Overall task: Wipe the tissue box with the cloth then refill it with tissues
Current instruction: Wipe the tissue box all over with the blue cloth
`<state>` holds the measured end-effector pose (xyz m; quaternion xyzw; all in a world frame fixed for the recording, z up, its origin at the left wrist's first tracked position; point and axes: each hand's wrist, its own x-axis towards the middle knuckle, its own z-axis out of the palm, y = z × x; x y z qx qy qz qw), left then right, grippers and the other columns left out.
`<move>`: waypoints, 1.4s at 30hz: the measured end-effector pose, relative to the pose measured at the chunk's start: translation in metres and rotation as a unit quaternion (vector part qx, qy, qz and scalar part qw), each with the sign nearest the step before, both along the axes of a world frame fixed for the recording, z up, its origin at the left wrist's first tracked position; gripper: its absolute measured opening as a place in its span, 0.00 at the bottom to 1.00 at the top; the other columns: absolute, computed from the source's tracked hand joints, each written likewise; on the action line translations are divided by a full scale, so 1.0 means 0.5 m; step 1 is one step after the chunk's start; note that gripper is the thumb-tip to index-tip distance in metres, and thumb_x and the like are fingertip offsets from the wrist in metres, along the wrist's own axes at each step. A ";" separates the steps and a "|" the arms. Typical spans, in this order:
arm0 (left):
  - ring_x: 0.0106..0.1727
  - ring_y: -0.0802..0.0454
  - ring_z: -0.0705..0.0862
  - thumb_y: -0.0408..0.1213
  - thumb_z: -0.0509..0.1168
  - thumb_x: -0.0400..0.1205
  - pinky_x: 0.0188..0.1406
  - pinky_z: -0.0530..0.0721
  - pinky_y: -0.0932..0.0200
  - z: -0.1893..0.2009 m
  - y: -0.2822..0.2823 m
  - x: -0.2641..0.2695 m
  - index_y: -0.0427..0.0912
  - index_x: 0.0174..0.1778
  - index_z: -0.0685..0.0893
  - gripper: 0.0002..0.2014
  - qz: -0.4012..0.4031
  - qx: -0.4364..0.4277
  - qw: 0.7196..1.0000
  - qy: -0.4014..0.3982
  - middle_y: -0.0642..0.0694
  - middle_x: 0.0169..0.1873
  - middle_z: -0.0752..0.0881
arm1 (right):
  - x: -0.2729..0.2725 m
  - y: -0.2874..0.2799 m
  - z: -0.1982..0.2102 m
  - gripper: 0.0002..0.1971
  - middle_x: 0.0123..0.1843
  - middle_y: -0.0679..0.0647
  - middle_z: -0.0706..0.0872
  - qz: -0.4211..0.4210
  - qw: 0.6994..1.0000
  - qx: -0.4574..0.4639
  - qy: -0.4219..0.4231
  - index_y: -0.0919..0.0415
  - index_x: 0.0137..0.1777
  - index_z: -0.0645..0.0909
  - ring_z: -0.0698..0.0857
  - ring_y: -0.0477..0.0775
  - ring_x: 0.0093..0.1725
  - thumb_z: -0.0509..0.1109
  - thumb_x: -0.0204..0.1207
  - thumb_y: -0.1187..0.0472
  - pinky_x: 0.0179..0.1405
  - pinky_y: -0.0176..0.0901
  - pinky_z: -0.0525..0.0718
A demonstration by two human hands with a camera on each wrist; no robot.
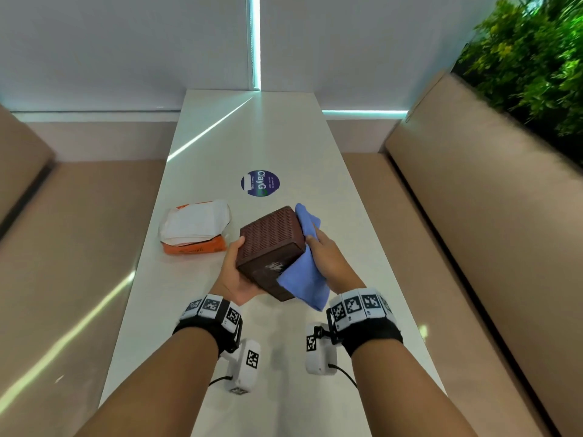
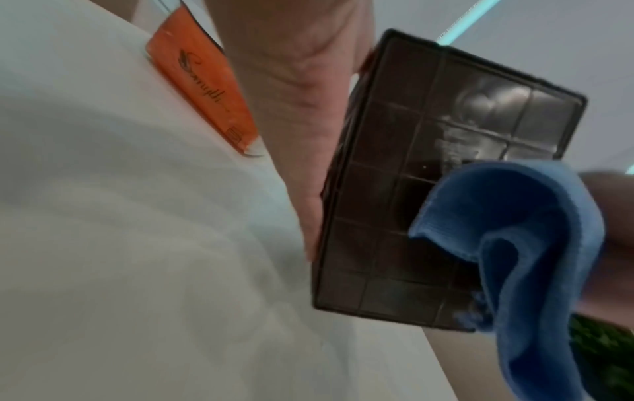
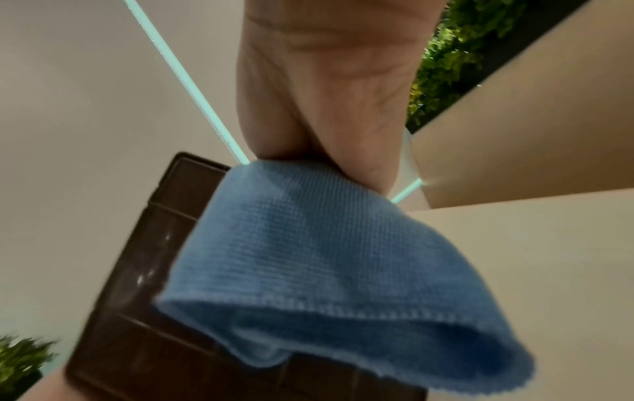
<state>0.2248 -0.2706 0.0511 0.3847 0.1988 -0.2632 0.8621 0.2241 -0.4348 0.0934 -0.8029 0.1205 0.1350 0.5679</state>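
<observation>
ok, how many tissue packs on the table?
1: the orange-and-white plastic tissue pack lies on the white table, left of the brown woven tissue box. Nothing suggests another, though the box could hide something behind it.

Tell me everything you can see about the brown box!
The brown box is dark, rectangular and looks like plastic, with woven-looking ribbed sides. Its flat face toward the person has a raised grid of squares and pale scuffs. It is lifted off the white table and tilted. The left hand holds it from the left and underneath, thumb on its side. The right hand presses a blue cloth against its right side, and the cloth hangs over the lower corner. No opening shows.
</observation>
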 end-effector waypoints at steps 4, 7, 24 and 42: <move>0.55 0.40 0.85 0.51 0.55 0.85 0.50 0.86 0.43 -0.024 0.015 0.016 0.40 0.59 0.84 0.21 0.033 0.038 0.999 0.020 0.40 0.47 0.92 | -0.002 0.007 0.009 0.26 0.85 0.57 0.56 0.016 0.996 -0.080 -0.036 0.56 0.84 0.51 0.58 0.58 0.84 0.48 0.88 0.56 0.83 0.51 0.56; 0.51 0.46 0.85 0.44 0.52 0.88 0.41 0.88 0.51 -0.032 0.027 0.029 0.36 0.66 0.78 0.19 0.006 0.099 0.995 0.027 0.39 0.51 0.88 | -0.004 0.019 0.008 0.26 0.85 0.62 0.54 0.046 0.986 -0.151 -0.051 0.59 0.84 0.49 0.56 0.62 0.84 0.47 0.88 0.58 0.80 0.50 0.58; 0.45 0.48 0.89 0.52 0.64 0.80 0.48 0.86 0.54 0.014 0.050 0.030 0.46 0.50 0.87 0.14 -0.135 0.271 0.950 -0.077 0.46 0.41 0.92 | 0.010 0.068 -0.045 0.25 0.86 0.58 0.54 0.103 0.923 -0.343 -0.140 0.54 0.83 0.53 0.55 0.61 0.84 0.47 0.87 0.57 0.81 0.59 0.55; 0.45 0.49 0.90 0.55 0.65 0.79 0.41 0.87 0.56 0.012 0.055 0.020 0.46 0.50 0.87 0.16 -0.132 0.295 0.944 -0.068 0.43 0.46 0.91 | 0.010 0.101 -0.045 0.24 0.85 0.61 0.56 0.087 0.927 -0.329 -0.161 0.61 0.82 0.57 0.56 0.59 0.84 0.49 0.86 0.61 0.81 0.53 0.55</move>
